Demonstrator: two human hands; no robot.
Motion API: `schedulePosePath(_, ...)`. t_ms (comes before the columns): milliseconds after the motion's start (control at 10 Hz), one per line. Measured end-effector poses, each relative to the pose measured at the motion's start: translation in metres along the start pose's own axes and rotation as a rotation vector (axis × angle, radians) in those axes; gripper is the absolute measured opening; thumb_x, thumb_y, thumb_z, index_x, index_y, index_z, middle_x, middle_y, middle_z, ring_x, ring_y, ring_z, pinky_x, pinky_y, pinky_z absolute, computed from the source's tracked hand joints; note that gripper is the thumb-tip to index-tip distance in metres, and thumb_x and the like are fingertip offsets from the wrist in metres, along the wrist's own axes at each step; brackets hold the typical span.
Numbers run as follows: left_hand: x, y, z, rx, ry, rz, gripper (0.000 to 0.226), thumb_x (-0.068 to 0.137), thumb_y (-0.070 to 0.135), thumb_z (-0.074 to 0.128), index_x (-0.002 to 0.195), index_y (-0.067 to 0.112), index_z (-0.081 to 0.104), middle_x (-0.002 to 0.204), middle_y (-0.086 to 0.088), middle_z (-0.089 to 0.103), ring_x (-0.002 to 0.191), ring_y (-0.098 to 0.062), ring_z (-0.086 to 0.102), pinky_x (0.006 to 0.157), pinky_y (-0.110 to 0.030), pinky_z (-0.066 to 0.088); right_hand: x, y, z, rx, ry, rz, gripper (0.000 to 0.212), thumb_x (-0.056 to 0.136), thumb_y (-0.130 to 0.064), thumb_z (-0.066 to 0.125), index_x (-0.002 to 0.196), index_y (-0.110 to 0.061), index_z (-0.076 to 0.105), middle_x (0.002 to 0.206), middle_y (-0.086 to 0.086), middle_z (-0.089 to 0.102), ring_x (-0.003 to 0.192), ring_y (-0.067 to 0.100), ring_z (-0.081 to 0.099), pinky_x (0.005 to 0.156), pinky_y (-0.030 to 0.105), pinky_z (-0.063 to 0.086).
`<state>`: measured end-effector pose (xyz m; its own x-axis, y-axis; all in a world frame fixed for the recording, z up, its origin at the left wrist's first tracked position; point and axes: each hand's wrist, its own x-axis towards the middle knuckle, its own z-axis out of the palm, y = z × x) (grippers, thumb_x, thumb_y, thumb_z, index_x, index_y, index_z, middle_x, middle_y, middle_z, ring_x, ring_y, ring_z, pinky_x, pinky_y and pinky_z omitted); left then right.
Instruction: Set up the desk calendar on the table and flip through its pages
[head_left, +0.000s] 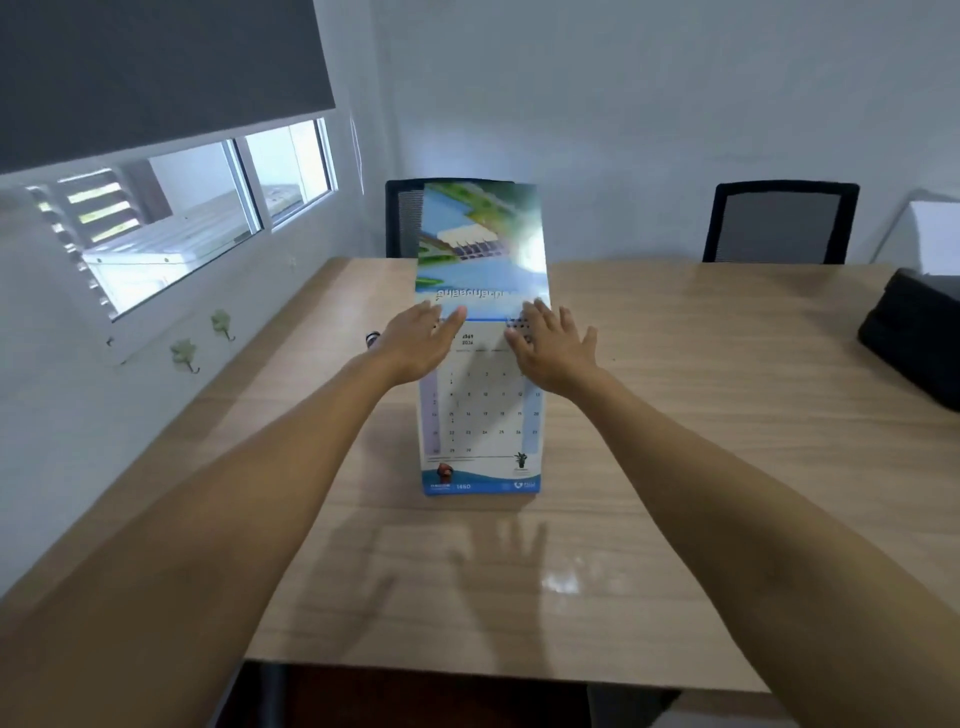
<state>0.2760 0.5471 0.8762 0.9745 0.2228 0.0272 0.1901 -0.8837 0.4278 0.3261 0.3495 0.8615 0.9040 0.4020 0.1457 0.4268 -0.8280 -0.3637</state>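
A desk calendar (480, 421) stands tent-like on the wooden table (675, 415), its date grid facing me. One page (480, 244) with an upside-down picture of water and buildings stands up above the top binding, mid-flip. My left hand (415, 345) reaches to the calendar's top left edge, fingers spread, fingertips at the base of the lifted page. My right hand (553, 345) lies at the top right edge, fingers spread over the binding. Whether either hand pinches the page is unclear.
Two black mesh chairs (779, 223) stand behind the table's far edge, one of them (402, 218) partly hidden by the lifted page. A black bag (914, 332) rests at the table's right side. A window (182, 218) and wall hooks (221, 325) are on the left.
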Motion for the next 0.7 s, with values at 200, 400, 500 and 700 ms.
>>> schedulePosePath(200, -0.007, 0.006, 0.004, -0.046, 0.024, 0.014, 0.099, 0.079, 0.08, 0.013, 0.152, 0.014, 0.018, 0.159, -0.008, 0.025, 0.147, -0.026, 0.021, 0.118, -0.049, 0.021, 0.006, 0.001, 0.009, 0.055, 0.023, 0.016, 0.065, 0.099, -0.051, 0.02, 0.153, -0.017, 0.012, 0.163, 0.001, 0.012, 0.151, 0.023, 0.005, 0.117, 0.061, 0.001)
schedulePosePath(400, -0.003, 0.002, 0.01, 0.008, 0.044, 0.044, 0.089, 0.086, 0.074, 0.019, 0.154, 0.016, 0.011, 0.163, -0.005, 0.013, 0.151, -0.022, 0.007, 0.121, -0.047, 0.012, 0.004, -0.004, 0.011, 0.095, 0.037, 0.024, 0.064, 0.1, -0.048, 0.02, 0.154, -0.015, 0.011, 0.163, 0.003, 0.01, 0.151, 0.022, 0.005, 0.117, 0.06, 0.001)
schedulePosePath(500, -0.006, -0.001, 0.012, -0.019, 0.048, 0.056, 0.086, 0.087, 0.072, 0.016, 0.154, 0.019, 0.007, 0.164, -0.002, 0.006, 0.151, -0.019, 0.002, 0.122, -0.045, 0.009, 0.002, 0.0, 0.013, 0.042, 0.032, 0.022, 0.066, 0.099, -0.051, 0.017, 0.155, -0.018, 0.001, 0.164, 0.0, -0.005, 0.151, 0.021, -0.008, 0.118, 0.057, -0.004)
schedulePosePath(700, -0.035, -0.032, 0.057, 0.024, 0.194, -0.031, 0.08, 0.094, 0.061, 0.015, 0.152, 0.014, -0.013, 0.163, -0.004, -0.013, 0.15, -0.018, -0.01, 0.123, -0.037, 0.0, -0.032, 0.026, 0.058, 0.036, 0.153, 0.05, 0.07, 0.099, -0.051, 0.018, 0.153, -0.02, -0.014, 0.162, 0.004, -0.017, 0.15, 0.022, -0.014, 0.12, 0.05, -0.008)
